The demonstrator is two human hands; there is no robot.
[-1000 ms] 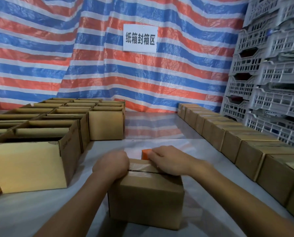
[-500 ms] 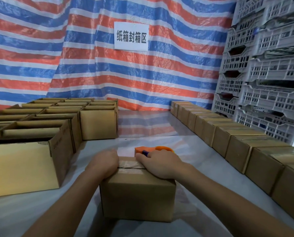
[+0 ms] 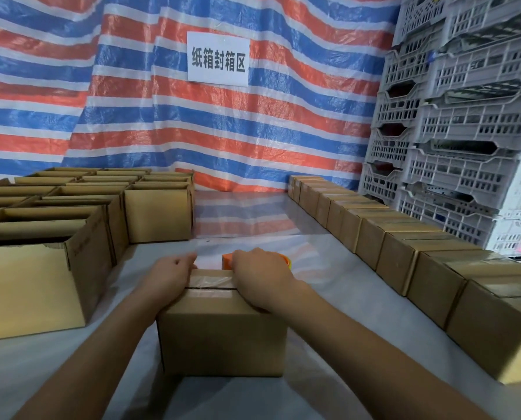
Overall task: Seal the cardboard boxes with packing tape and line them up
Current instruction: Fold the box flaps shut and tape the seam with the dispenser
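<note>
The box [image 3: 222, 325] being sealed sits in the middle of the table [image 3: 338, 301], right in front of the person, flaps folded down with a dark seam across its top. A strip of clear tape [image 3: 212, 280] lies glossy over the far part of the lid. The right hand [image 3: 262, 281] is wrapped round an orange tape dispenser [image 3: 227, 261] at the far right edge of the lid, fingers closed on it. The left hand [image 3: 171, 277] has its fingers bent over the far left edge, holding the box down. From here the job looks like finishing this strip. I would hold the left hand firm so the box cannot slide on the slick plastic cover, draw the dispenser taut past the edge, tear cleanly on its teeth, and rub the tape flat so no bubble lifts. Whether the strip fully covers the seam I cannot tell. To the left, just beside, stand the open boxes [image 3: 41, 277] awaiting tape. Along the right runs the row of sealed boxes [image 3: 404, 247], touching end to end, where this one should join squarely. White crates [image 3: 465, 131] are stacked behind that row, and a striped tarp [image 3: 116, 116] with a sign [image 3: 218, 59] hangs at the back.
</note>
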